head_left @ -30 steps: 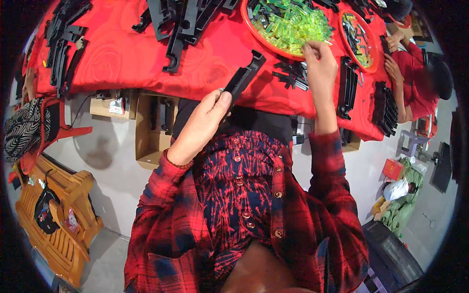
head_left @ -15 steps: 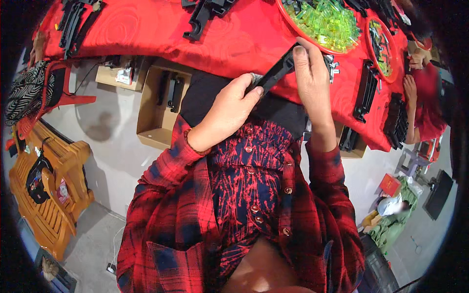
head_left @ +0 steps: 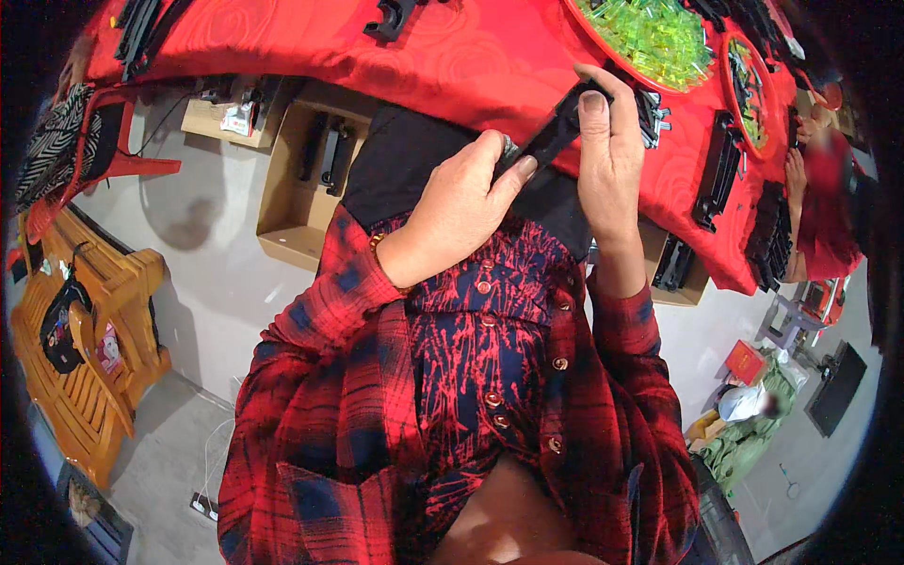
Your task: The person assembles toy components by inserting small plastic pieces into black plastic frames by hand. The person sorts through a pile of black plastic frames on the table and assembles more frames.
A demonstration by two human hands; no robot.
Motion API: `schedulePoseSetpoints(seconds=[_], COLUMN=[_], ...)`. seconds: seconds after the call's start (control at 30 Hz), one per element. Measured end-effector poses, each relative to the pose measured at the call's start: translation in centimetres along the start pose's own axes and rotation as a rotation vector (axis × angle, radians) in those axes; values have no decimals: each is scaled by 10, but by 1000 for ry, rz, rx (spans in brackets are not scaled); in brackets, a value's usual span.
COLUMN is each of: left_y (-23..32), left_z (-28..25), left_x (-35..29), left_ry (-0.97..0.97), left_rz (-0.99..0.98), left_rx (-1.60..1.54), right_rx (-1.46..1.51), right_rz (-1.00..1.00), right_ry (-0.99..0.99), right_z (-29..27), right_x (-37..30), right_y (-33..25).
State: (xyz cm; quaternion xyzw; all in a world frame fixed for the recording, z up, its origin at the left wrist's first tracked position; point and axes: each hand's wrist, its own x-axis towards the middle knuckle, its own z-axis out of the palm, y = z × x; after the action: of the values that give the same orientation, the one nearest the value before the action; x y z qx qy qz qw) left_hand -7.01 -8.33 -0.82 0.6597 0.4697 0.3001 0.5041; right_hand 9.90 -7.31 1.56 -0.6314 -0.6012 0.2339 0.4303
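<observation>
A long, narrow black plastic part [head_left: 556,137] slants between my hands in front of the table edge. My left hand [head_left: 452,212] is closed around its nearer, lower end, thumb on top; a small greyish bit shows beside the fingers there. At its far end my right hand [head_left: 609,160] grips it, thumb laid along the near side and index finger hooked over the tip. The fingers behind the part are hidden. Just beyond my right hand, a red bowl [head_left: 595,42] holds many clear yellow-green plastic pieces [head_left: 650,42]. Small silvery pieces [head_left: 653,121] lie by the right hand.
The red-covered table [head_left: 452,85] carries black parts [head_left: 395,17] at the back and a row of them [head_left: 720,169] at right. A second red basket [head_left: 761,118] holds mixed pieces. Under the table stands a cardboard box [head_left: 287,212]. Another person [head_left: 829,207] sits at far right.
Both hands keep hold of the black part, which has shifted slightly right with my left hand. The table and its things appear a little higher and farther right in view.
</observation>
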Motion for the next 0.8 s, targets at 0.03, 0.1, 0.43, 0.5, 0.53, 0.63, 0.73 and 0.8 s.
schedulePoseSetpoints(seconds=[0.03,0.1,0.43,0.5,0.53,0.63,0.73,0.8], left_y=[0,1,-10,-14,-14,-10,-5,-8], left_z=[0,0,3,1,0,-6,-15,-19], left_x=[0,-1,-4,1,2,5,9,9], left_ry=[0,11,55,-56,-61,-302,-475,-500], left_rz=[-1,-13,12,-81,-79,-376,-396,-491], left_rx=[0,5,-108,-134,-134,-403,-879,-991], right_rx=[-20,-27,-102,-144,-190,-70,55,105], right_rz=[-27,-27,-87,-79,-73,39,197,135], right_ry=[16,25,170,150,131,102,67,31], right_z=[0,0,12,11,10,5,-6,-9], right_x=[-1,-2,-16,-12,-10,-6,-4,-2], right_y=[0,-2,11,12,14,9,15,15])
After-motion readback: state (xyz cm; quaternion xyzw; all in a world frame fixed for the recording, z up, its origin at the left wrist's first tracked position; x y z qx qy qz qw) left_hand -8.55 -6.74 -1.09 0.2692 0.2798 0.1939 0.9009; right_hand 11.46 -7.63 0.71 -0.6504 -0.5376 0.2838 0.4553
